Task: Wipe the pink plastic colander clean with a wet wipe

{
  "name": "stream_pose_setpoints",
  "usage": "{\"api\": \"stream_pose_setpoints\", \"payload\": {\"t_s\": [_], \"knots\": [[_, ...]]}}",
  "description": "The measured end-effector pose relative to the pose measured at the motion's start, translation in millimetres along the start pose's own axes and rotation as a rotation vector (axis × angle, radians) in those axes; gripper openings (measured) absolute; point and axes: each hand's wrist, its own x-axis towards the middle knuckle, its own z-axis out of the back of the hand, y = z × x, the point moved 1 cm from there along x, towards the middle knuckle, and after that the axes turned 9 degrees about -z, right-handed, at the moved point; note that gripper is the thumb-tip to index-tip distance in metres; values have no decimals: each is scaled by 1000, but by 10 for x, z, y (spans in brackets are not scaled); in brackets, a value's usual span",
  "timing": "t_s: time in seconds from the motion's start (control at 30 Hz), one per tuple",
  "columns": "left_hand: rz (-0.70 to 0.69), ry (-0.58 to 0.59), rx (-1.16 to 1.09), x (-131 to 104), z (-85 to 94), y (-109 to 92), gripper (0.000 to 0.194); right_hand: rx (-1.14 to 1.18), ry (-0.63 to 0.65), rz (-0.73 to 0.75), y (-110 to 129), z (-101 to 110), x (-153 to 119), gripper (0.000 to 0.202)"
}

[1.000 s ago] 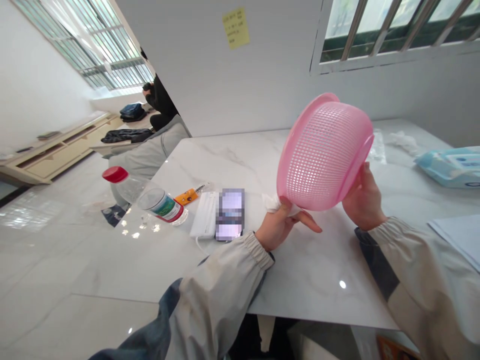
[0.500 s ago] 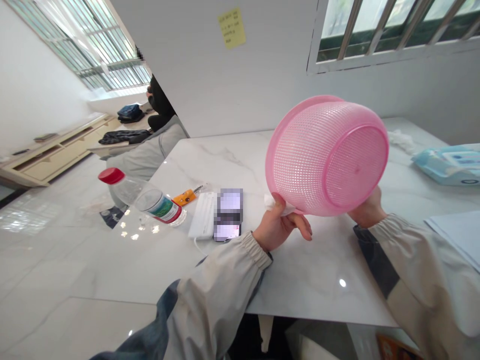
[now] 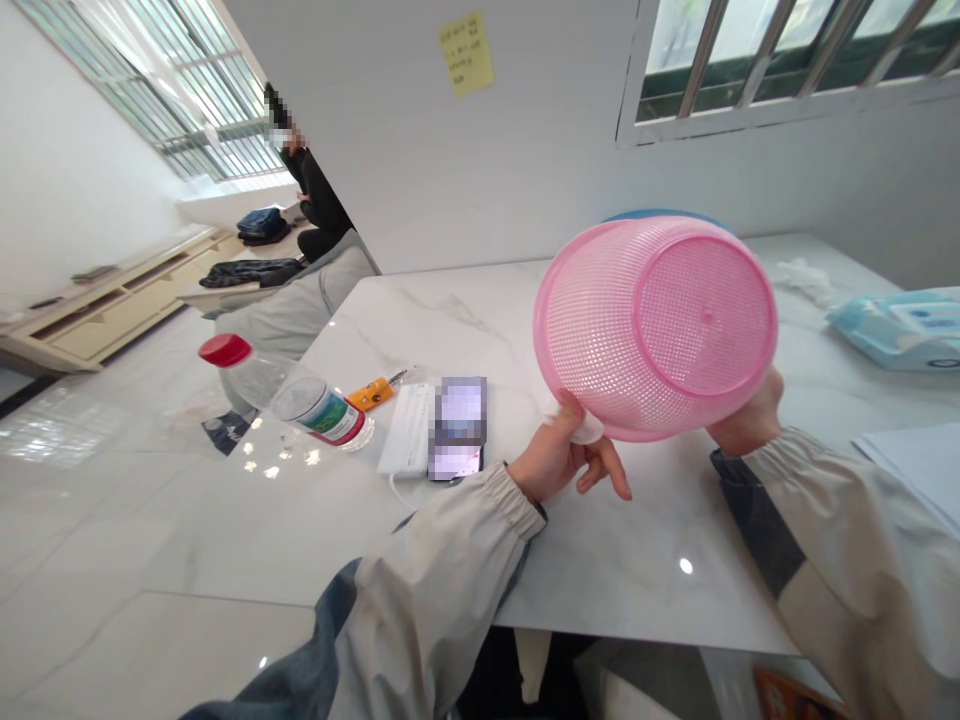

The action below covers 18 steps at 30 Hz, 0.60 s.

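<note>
A pink mesh plastic basket (image 3: 600, 310) is held up over the table, tilted with its round base turned toward me and to the right. My right hand (image 3: 750, 415) grips its lower right side; the fingers are hidden behind it. At the lower left rim, my left hand (image 3: 562, 455) pinches a crumpled white wipe (image 3: 587, 430) under the thumb, touching the basket, with the other fingers loosely stretched out below. Behind the basket's top shows the edge of a blue object (image 3: 667, 214), mostly hidden.
On the white marble table (image 3: 615, 570) are a bottle with a red cap (image 3: 300, 400), an orange-handled tool (image 3: 373, 393), a white box-like item (image 3: 407, 430) with a cable and a phone (image 3: 459, 430). To the right lie a wipes pack (image 3: 900, 325) and paper (image 3: 915, 465). A person (image 3: 322, 200) sits far left.
The basket has tipped and dropped slightly, showing more of its base and uncovering the blue edge behind. The left hand moved slightly right and down along the rim with the wipe.
</note>
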Motion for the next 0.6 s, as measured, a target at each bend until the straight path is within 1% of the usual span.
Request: {"api": "stream_pose_setpoints", "payload": {"t_s": [0.17, 0.27, 0.47, 0.53, 0.6], "knots": [[-73, 17, 85, -18, 26, 74, 127, -1, -52, -19, 0, -29, -14, 30], [-112, -4, 169, -26, 24, 91, 122, -10, -61, -21, 1, -30, -22, 27], [-219, -134, 231, -11, -26, 50, 110, -18, -88, -4, -27, -17, -41, 24], [-266, -200, 259, -3, -25, 63, 107, -18, -103, -5, -38, -25, -50, 24], [-286, -299, 267, 1, -9, 99, 102, -20, -109, -8, -45, -38, -58, 24]]}}
